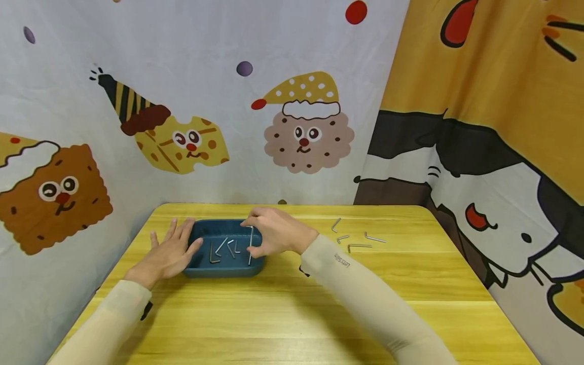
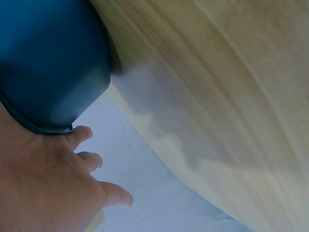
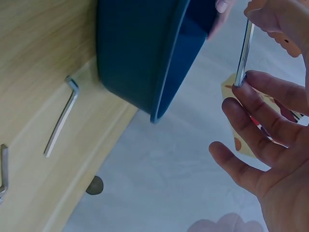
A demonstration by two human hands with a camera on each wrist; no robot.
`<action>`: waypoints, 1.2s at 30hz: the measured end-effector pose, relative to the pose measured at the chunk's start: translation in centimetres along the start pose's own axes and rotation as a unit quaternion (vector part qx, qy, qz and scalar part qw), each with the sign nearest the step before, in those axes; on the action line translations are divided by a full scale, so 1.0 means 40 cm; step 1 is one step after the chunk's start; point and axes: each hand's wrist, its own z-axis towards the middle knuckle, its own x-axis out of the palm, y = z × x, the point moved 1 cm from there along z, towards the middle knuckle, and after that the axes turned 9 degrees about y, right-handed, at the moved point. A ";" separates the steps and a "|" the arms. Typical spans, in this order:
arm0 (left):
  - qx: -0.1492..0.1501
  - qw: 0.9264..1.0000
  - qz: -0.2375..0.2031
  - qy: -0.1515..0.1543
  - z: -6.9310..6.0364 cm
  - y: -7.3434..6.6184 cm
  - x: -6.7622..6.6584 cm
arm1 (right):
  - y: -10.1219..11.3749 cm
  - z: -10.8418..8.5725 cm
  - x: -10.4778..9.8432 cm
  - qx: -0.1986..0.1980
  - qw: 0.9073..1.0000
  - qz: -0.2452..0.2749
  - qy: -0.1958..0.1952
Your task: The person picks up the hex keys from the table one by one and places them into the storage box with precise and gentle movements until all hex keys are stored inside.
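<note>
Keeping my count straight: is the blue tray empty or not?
Not empty: the head view shows several hex keys lying inside the blue tray; the right hand holds another.

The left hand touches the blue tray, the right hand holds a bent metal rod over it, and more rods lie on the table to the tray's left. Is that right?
No: the head view shows the rods on the table to the right of the blue tray, not its left. The rest is right.

4 hex keys (image 1: pixel 360 246) R of tray (image 1: pixel 223 272)
</note>
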 end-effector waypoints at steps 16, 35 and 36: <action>-0.005 1.000 0.007 -0.001 0.002 0.004 0.004 | 0.014 0.108 -0.010 0.047 0.995 -0.008 0.091; -0.009 1.000 0.007 0.003 0.003 0.001 0.002 | 0.024 0.202 0.012 0.106 0.974 0.070 0.190; -0.009 1.000 0.007 0.002 0.004 0.000 0.003 | 0.023 0.204 0.015 0.110 0.971 0.071 0.198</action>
